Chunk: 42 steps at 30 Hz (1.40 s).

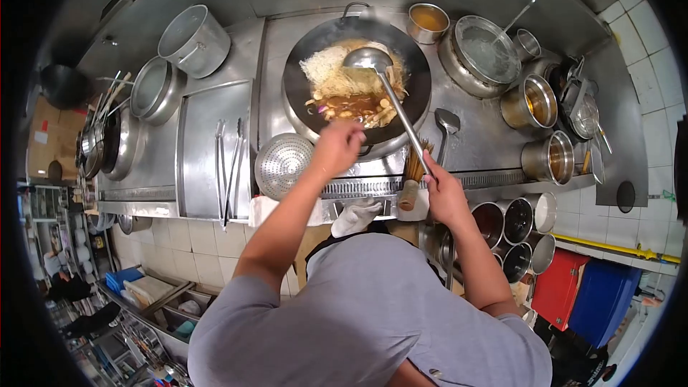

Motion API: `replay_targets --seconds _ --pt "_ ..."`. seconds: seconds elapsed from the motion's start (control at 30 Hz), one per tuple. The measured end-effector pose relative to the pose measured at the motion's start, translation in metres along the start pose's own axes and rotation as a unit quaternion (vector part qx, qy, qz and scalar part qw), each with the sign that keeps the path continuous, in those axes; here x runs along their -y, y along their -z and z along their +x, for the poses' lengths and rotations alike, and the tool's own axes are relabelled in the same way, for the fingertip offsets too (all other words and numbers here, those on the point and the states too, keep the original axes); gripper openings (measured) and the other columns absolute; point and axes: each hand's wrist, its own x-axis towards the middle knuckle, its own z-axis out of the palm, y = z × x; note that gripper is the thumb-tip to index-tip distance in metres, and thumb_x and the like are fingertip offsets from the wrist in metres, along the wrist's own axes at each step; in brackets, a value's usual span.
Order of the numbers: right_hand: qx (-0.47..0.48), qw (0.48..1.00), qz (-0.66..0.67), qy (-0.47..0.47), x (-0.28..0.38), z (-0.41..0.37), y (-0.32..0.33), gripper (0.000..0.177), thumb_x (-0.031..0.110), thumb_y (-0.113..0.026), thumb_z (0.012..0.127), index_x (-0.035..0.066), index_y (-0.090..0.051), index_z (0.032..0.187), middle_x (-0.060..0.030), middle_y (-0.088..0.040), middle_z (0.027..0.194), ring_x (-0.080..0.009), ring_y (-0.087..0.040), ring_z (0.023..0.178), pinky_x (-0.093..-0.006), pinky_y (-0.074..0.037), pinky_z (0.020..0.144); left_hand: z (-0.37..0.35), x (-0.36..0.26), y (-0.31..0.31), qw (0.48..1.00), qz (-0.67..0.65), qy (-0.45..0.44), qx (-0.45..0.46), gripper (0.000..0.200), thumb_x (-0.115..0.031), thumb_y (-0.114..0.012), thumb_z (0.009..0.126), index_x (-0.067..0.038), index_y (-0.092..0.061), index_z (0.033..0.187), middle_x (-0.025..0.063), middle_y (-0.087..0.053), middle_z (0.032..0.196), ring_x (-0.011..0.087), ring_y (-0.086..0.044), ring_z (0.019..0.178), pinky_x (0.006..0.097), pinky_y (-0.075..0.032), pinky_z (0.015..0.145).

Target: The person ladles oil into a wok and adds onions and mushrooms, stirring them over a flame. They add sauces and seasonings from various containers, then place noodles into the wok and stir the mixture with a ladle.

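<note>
My right hand (447, 197) is wrapped round the long handle of a metal ladle (367, 58). The ladle's bowl rests over the food in a large dark wok (301, 79). Pale noodles (331, 64) fill the far part of the wok. Nearer to me are brown sauce and mixed pieces of food (352, 107). My left hand (341, 145) hovers at the wok's near rim, close to its near handle. Its fingers look curled but are smeared by motion, and whether they hold anything does not show.
A perforated strainer (284, 165) lies left of the wok, tongs (229, 172) farther left. A bamboo brush (411, 183) and a spatula (447, 125) are on the right. A white cloth (355, 217) hangs at the front edge. Metal pots (529, 102) stand at the right.
</note>
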Motion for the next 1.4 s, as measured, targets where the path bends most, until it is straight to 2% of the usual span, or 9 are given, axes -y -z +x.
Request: replay_targets --seconds 0.2,0.33,0.5,0.67,0.77,0.83,0.87,0.97,1.4 --pt "0.029 0.997 0.024 0.072 -0.037 0.014 -0.027 0.055 0.011 -0.061 0.11 0.02 -0.054 0.164 -0.0272 -0.069 0.143 -0.0462 -0.069 0.127 -0.0395 -0.053 0.109 -0.048 -0.014 -0.028 0.991 0.119 -0.05 0.045 0.024 -0.023 -0.071 0.101 -0.005 -0.076 0.116 0.019 -0.071 0.104 0.0386 -0.066 0.104 0.0519 -0.05 0.099" --pt "0.07 0.993 -0.058 -0.076 0.027 0.0 -0.013 0.055 0.01 -0.06 0.11 0.023 -0.055 0.163 -0.0282 -0.072 0.134 -0.0473 -0.07 0.118 -0.0424 -0.055 0.104 -0.045 0.004 -0.042 0.986 0.149 -0.053 0.046 0.014 -0.022 -0.062 0.106 -0.009 -0.068 0.106 0.0151 -0.071 0.096 0.0354 -0.066 0.099 0.0509 -0.045 0.091" --pt "0.038 0.997 -0.026 0.062 -0.031 -0.018 -0.042 0.056 0.01 -0.061 0.11 0.024 -0.054 0.164 -0.0301 -0.073 0.128 -0.0432 -0.073 0.111 -0.039 -0.054 0.103 -0.045 0.009 -0.046 0.98 0.179 -0.073 0.047 0.009 -0.018 -0.061 0.105 -0.009 -0.064 0.105 0.0139 -0.072 0.094 0.0358 -0.068 0.094 0.0503 -0.043 0.086" --pt "0.059 0.997 -0.014 -0.04 -0.009 -0.033 -0.026 0.057 0.009 -0.061 0.11 0.023 -0.053 0.164 -0.029 -0.07 0.138 -0.0381 -0.072 0.117 -0.0354 -0.051 0.106 -0.046 0.009 -0.041 0.981 0.165 -0.09 0.045 0.009 -0.018 -0.061 0.105 -0.01 -0.064 0.104 0.014 -0.072 0.095 0.0362 -0.068 0.096 0.0504 -0.043 0.086" --pt "0.003 1.0 0.012 0.01 -0.042 -0.041 -0.044 0.056 0.01 -0.061 0.111 0.022 -0.053 0.165 -0.0207 -0.078 0.118 -0.0295 -0.073 0.102 -0.0349 -0.054 0.099 -0.044 0.012 -0.042 0.981 0.16 -0.095 0.055 0.009 -0.018 -0.061 0.105 -0.009 -0.064 0.105 0.0143 -0.072 0.096 0.0365 -0.068 0.096 0.0509 -0.043 0.087" --pt "0.044 0.997 0.049 -0.045 -0.062 -0.042 -0.053 0.055 0.01 -0.06 0.112 0.024 -0.056 0.165 -0.0091 -0.071 0.092 -0.0178 -0.066 0.072 -0.0316 -0.056 0.073 -0.046 0.014 -0.045 0.978 0.183 -0.092 0.045 0.009 -0.019 -0.064 0.104 -0.009 -0.065 0.103 0.0107 -0.073 0.095 0.0337 -0.07 0.099 0.0499 -0.045 0.09" --pt "0.044 0.997 0.045 -0.048 -0.05 -0.045 -0.045 0.055 0.01 -0.06 0.112 0.024 -0.056 0.165 -0.0091 -0.071 0.092 -0.0178 -0.066 0.072 -0.0316 -0.056 0.073 -0.048 0.014 -0.046 0.979 0.179 -0.091 0.045 0.009 -0.019 -0.064 0.104 -0.009 -0.065 0.103 0.0107 -0.073 0.095 0.0337 -0.07 0.099 0.0499 -0.045 0.09" --pt "0.056 0.948 0.264 -0.17 -0.014 -0.044 -0.031 0.054 0.014 -0.057 0.114 0.03 -0.053 0.166 -0.0022 -0.058 0.08 -0.0083 -0.042 0.047 -0.0266 -0.036 0.042 -0.045 0.013 -0.041 0.98 0.166 -0.08 0.074 0.009 -0.018 -0.063 0.105 -0.01 -0.064 0.105 0.0123 -0.074 0.097 0.0348 -0.069 0.1 0.0502 -0.045 0.091" --pt "0.047 0.953 0.252 -0.164 0.001 -0.05 -0.052 0.054 0.015 -0.056 0.115 0.027 -0.052 0.167 -0.001 -0.057 0.076 -0.008 -0.041 0.048 -0.0286 -0.036 0.043 -0.043 0.019 -0.041 0.98 0.157 -0.107 0.059 0.01 -0.018 -0.062 0.104 -0.008 -0.063 0.101 0.0153 -0.073 0.092 0.0376 -0.07 0.096 0.052 -0.045 0.086"
